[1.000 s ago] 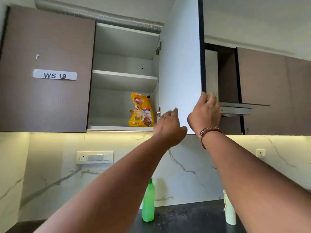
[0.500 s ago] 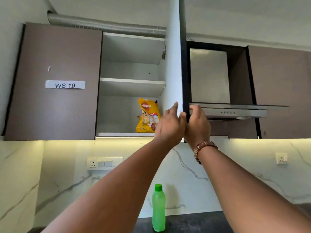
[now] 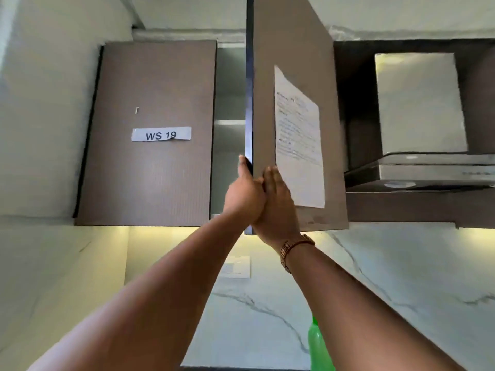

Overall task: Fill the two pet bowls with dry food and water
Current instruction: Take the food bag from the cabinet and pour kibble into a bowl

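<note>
head view looks up at two brown wall cabinet doors: the left cabinet door is closed flat and carries one white label reading "ws 19", while the right cabinet door stands partly swung out, its dark edge facing the camera. one printed paper sheet is stuck on that door's outer face. two bare hands meet at the door's lower edge, touching each other. the left hand curls its fingers around the dark edge, thumb up along it. the right hand lies flat against the outer face, fingers straight and close together, holding nothing; one beaded bracelet sits on its wrist. through the narrow gap one shelf edge shows; the food bag and bowls are out of sight. one green bottle pokes up at the bottom, beside the right forearm. one steel range hood hangs to the right.
</note>
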